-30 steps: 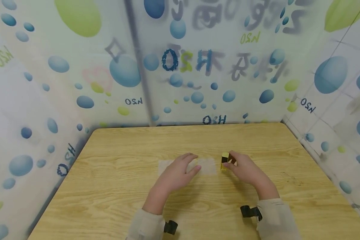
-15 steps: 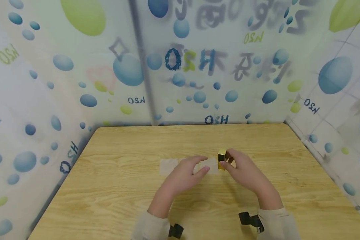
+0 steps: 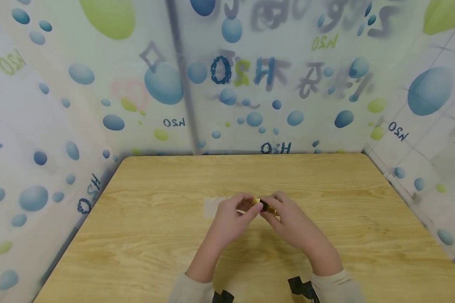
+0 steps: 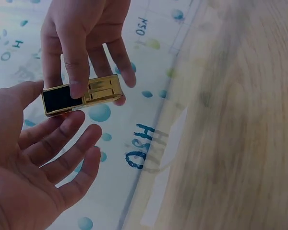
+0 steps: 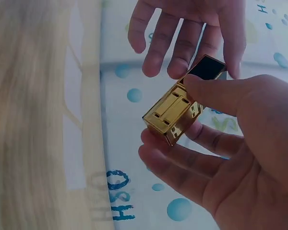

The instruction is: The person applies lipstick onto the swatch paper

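A small gold case [image 3: 266,206] with a black end [image 5: 207,68] is held above the middle of the wooden table [image 3: 155,252]. My right hand [image 3: 284,216] pinches the gold part between thumb and fingers, as the right wrist view shows [image 5: 175,112]. My left hand [image 3: 235,214] is open right beside it, with thumb and fingertips at the black end. In the left wrist view the case [image 4: 81,96] lies just above the spread left fingers [image 4: 62,143]. Whether they touch it I cannot tell.
A pale rectangular patch [image 3: 213,206] lies on the table under the hands. Sheets printed with blue and green bubbles [image 3: 250,84] wall in the table at the back, left and right. Bare wood surrounds the hands.
My right hand lifted the gold case off the table and carried it left toward the middle, tipping it on its side. My left hand rose to meet it.
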A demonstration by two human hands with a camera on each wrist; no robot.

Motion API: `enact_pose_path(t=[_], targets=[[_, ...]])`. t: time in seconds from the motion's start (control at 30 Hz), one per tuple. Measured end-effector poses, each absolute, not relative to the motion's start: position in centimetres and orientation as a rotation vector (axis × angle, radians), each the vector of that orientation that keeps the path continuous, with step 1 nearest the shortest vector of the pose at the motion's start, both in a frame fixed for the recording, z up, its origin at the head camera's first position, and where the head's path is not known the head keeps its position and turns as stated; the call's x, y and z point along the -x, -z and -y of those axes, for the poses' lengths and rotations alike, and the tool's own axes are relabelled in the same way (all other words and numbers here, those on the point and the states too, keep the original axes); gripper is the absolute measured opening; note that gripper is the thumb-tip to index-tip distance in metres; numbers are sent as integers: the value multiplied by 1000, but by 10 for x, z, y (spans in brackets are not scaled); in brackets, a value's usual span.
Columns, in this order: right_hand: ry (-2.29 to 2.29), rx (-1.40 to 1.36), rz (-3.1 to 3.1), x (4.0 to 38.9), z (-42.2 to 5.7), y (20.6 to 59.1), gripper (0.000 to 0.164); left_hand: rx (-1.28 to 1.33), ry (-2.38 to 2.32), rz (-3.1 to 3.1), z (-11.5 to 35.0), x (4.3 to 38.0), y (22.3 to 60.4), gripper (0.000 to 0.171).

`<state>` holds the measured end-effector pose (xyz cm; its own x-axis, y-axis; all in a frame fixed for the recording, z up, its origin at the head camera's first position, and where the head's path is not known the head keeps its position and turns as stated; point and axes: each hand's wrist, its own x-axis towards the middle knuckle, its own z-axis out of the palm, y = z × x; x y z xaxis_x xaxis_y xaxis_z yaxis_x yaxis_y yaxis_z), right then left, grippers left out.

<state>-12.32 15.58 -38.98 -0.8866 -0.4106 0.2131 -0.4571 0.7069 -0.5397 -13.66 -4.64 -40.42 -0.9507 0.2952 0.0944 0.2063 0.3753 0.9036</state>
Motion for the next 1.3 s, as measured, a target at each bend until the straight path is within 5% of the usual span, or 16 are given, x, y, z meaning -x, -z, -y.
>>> enact_pose_path(t=[0.17, 0.4, 0.93, 1.3], targets=[[-915, -674, 2869, 122, -149, 392, 42, -527, -1671, -2499, 57, 137, 412, 26], [-1080, -517, 2944, 125, -146, 395, 29, -632, -1686, -2396, 68, 138, 419, 30], [-1143, -888, 2622, 124, -148, 397, 20, -680, -1738, -2408, 67, 141, 416, 19], [-1063, -984, 2468, 128, -151, 394, 28, -743, -1824, -2337, 67, 144, 408, 22]])
